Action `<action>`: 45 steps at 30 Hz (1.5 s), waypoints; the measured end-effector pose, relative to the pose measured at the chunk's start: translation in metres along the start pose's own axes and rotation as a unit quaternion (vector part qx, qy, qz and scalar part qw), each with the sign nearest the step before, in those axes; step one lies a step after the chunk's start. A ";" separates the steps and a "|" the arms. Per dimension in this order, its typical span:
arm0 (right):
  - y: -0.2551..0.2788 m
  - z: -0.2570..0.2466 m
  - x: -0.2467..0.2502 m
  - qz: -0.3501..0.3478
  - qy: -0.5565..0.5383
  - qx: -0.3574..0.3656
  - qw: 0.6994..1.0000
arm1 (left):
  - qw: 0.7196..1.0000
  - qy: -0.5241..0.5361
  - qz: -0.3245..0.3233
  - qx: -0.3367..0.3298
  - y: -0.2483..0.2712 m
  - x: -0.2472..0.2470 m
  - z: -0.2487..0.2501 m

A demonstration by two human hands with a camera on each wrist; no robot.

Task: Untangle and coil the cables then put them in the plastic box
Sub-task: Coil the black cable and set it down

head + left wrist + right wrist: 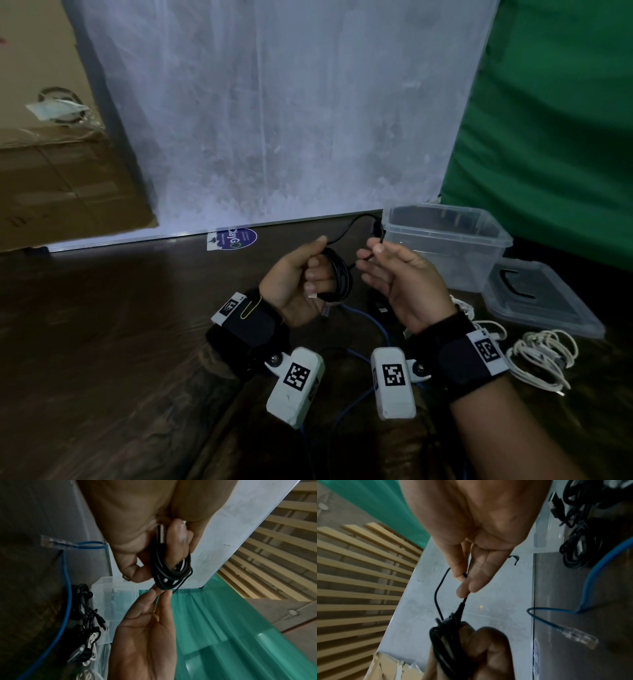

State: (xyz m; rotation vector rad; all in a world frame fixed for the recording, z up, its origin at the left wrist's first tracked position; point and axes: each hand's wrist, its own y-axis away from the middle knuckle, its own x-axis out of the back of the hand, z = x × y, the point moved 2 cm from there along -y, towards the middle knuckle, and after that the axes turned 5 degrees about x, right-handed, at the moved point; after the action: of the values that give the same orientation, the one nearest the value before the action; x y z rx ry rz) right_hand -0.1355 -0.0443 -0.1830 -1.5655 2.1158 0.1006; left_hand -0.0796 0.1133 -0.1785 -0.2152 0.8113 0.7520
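My left hand (310,270) grips a black cable coil (339,277), its loops wound around the curled fingers (178,543) above the dark wooden table. The coil's USB plug (161,534) lies against the palm. My right hand (383,263) pinches the free end of the same black cable (462,605) between thumb and fingertips (462,591), just right of the coil. A slack loop of the cable (346,229) arcs up between both hands. The clear plastic box (445,240) stands open behind the right hand, with nothing visible inside.
The box lid (544,301) lies right of the box. White cables (541,353) sit bundled at the right. A blue network cable (376,325) and more black cables (85,608) lie under my hands. A white board (274,120) and cardboard (51,171) stand behind.
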 end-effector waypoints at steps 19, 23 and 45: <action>0.004 0.006 -0.014 -0.043 0.214 0.046 0.975 | 0.971 -0.189 0.020 -0.142 -0.008 -0.003 -0.023; 0.005 0.007 -0.010 -0.044 0.139 0.045 0.988 | 0.963 -0.218 -0.046 -0.151 -0.006 -0.006 -0.025; -0.003 -0.043 0.015 0.088 0.045 0.189 0.977 | 0.933 -0.355 0.010 0.054 -0.010 0.008 -0.035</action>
State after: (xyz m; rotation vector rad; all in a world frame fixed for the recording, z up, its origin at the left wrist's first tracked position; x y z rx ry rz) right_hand -0.1507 -0.0736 -0.1510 -1.1795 2.1817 -0.3031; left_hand -0.0893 0.0951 -0.2090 0.1653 0.1629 0.7314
